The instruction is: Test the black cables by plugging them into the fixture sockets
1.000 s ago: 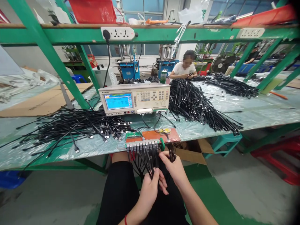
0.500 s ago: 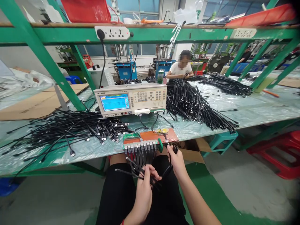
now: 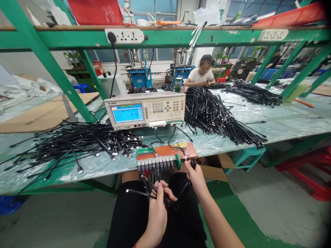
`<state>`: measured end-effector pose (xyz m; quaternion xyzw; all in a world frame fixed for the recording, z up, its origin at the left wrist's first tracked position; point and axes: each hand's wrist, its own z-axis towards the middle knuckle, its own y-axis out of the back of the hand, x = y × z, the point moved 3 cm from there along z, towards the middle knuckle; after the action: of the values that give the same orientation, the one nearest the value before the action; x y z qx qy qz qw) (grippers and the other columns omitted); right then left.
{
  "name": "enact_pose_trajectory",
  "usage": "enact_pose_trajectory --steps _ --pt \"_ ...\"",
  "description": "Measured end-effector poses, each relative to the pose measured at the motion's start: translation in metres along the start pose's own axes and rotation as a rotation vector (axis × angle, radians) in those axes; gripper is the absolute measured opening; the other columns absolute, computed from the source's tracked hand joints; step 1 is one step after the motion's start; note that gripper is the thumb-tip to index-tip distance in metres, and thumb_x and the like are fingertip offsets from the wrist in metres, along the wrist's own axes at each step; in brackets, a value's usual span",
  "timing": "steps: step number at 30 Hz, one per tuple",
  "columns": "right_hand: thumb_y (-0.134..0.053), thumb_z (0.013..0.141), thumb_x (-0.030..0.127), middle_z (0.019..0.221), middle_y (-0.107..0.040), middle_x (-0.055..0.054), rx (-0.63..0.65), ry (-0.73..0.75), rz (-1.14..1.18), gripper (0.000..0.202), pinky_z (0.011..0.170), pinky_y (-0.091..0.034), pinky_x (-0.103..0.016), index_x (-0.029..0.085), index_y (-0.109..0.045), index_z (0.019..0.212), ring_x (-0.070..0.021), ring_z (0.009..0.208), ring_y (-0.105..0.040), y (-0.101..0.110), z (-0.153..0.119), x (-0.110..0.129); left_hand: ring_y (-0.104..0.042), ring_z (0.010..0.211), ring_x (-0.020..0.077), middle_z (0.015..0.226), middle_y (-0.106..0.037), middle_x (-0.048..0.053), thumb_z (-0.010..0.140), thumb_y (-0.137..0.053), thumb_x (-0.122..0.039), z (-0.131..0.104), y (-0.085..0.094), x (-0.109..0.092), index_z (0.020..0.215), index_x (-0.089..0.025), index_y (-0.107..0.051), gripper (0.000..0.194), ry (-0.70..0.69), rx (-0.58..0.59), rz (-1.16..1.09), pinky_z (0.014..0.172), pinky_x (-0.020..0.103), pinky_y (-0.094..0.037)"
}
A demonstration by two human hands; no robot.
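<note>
Several black cables (image 3: 144, 186) with small metal plugs are gripped in my left hand (image 3: 160, 203), below the table edge and over my lap. My right hand (image 3: 194, 174) pinches a black cable end at the right end of an orange and green test board (image 3: 165, 150), beside a green ring-shaped piece (image 3: 178, 162). A row of plugs (image 3: 155, 163) sits in the board's front edge, with cables hanging down. Behind the board stands a beige tester (image 3: 146, 110) with a lit blue screen, wired to it.
Piles of black cables lie on the left (image 3: 85, 141) and right (image 3: 219, 117) of the tester. A green shelf beam (image 3: 181, 39) crosses above. Across the table sits a person (image 3: 200, 74). A teal stool (image 3: 244, 158) and an open carton (image 3: 214, 172) are under the right edge.
The tester's screen shows different content. The cables in my left hand have shifted slightly, and my right hand stays at the board's right end.
</note>
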<state>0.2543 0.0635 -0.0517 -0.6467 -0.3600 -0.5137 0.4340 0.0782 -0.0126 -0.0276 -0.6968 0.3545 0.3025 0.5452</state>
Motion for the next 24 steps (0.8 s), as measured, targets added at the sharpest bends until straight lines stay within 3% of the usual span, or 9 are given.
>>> enact_pose_trajectory --steps 3,9,13,19,24 --pt "-0.080 0.065 0.065 0.051 -0.034 0.009 0.061 -0.082 0.013 0.057 0.037 -0.016 -0.018 0.021 -0.044 0.070 -0.0046 0.042 -0.025 0.001 0.003 0.007 -0.052 0.050 0.0134 0.055 -0.055 -0.004 0.092 -0.063 -0.057 0.000 -0.003 0.000 0.088 -0.018 -0.059 0.039 0.009 0.021 -0.003 0.056 0.028 -0.049" --pt "-0.080 0.063 0.066 0.046 -0.030 0.011 0.125 -0.126 0.031 0.059 0.035 -0.015 -0.016 0.022 -0.040 0.068 -0.0032 0.038 -0.020 -0.001 0.008 0.016 -0.045 0.044 0.0107 0.047 -0.046 -0.007 0.095 -0.057 -0.058 -0.002 -0.010 -0.002 0.080 -0.018 -0.057 0.043 -0.028 0.105 0.049 0.068 0.035 -0.055" --pt "-0.080 0.062 0.068 0.046 -0.033 0.010 0.125 -0.104 0.031 0.061 0.034 -0.016 -0.016 0.021 -0.042 0.064 -0.0028 0.037 -0.023 -0.002 0.007 0.017 -0.041 0.042 0.0097 0.047 -0.040 -0.008 0.093 -0.060 -0.060 -0.002 -0.012 0.001 0.080 -0.019 -0.056 0.043 0.023 0.124 0.009 0.056 0.029 -0.051" --pt "-0.070 0.068 0.078 0.045 -0.044 0.004 0.067 -0.123 0.011 0.064 0.032 -0.015 -0.018 0.014 -0.062 0.074 -0.0045 0.033 -0.028 0.004 0.003 0.009 -0.024 0.038 0.0054 0.049 -0.025 -0.012 0.081 -0.069 -0.068 0.002 -0.010 0.008 0.074 -0.019 -0.053 0.053 0.071 0.106 0.006 0.038 0.019 -0.034" --pt "-0.071 0.066 0.078 0.045 -0.044 0.005 0.063 -0.166 0.056 0.066 0.032 -0.014 -0.016 0.013 -0.063 0.071 -0.0032 0.032 -0.027 0.003 0.000 0.003 -0.018 0.040 0.0051 0.050 -0.021 -0.013 0.079 -0.069 -0.071 0.001 -0.010 0.010 0.071 -0.020 -0.049 0.055 0.098 0.102 0.019 0.036 0.017 -0.028"
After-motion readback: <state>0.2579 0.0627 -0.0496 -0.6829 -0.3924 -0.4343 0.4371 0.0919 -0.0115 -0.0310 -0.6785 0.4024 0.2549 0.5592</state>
